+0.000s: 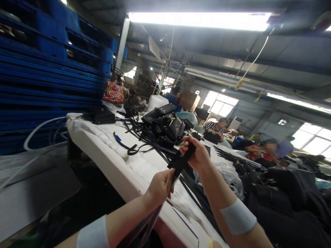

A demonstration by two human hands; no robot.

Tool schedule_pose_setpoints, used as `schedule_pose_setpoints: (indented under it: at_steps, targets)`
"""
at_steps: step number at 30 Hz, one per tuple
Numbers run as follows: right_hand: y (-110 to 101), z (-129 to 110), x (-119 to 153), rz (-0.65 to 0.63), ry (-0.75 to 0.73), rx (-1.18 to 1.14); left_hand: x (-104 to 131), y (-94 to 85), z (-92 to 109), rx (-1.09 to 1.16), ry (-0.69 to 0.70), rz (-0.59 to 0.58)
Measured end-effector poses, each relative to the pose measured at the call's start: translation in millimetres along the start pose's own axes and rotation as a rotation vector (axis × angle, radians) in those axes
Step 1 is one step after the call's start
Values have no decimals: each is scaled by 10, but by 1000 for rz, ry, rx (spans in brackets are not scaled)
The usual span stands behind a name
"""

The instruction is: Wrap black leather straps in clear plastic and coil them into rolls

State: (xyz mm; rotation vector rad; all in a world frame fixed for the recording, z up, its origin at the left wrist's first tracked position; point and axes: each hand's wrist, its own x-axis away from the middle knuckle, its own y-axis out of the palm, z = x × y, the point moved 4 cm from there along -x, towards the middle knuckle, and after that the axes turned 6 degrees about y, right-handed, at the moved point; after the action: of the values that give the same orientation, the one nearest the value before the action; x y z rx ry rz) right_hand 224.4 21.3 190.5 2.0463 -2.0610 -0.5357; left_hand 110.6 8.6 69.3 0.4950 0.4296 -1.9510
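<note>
Both of my hands are on a flat black strap (184, 159) held above the table's near edge. My left hand (159, 186) is closed round its lower end, where something clear like plastic hangs down. The strap's upper part is in my right hand (196, 153), fingers wrapped round it. Beyond my hands lies a pile of black bags (165, 125) with metal fittings. Loose black straps (134, 148) spread over the white table (103, 151) to the left of my hands.
Blue pallets (51, 69) are stacked at the left. A colourful bag (113, 92) stands behind the table. Clear plastic (224, 177) and black bags (281, 196) are at the right. Several people sit farther back, one in a striped top (210, 126).
</note>
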Motion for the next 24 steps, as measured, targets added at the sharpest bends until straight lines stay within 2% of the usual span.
schedule_pose_setpoints:
  at_steps: [3,7,12,15,17,19,22,24]
  targets:
    - [-60,-298,-103,-35,-72,24,52,56,-83,12,3,-28]
    - [-35,-413,-129,-19,-129,222,-54,9,67,23,54,-4]
    - [111,-264,-16,-14,-248,420,-326,-121,437,32,121,70]
    - [204,-47,93,-76,-153,512,-463,-152,611,-1,140,61]
    - [234,-5,152,-110,-60,501,-488,-128,638,-17,131,40]
    - [224,-160,173,-93,-72,381,-455,-64,594,-18,107,13]
    - [157,-623,129,-50,-197,190,-383,66,510,-25,96,-55]
    - [119,-909,79,-38,-265,216,-392,113,533,-27,128,-81]
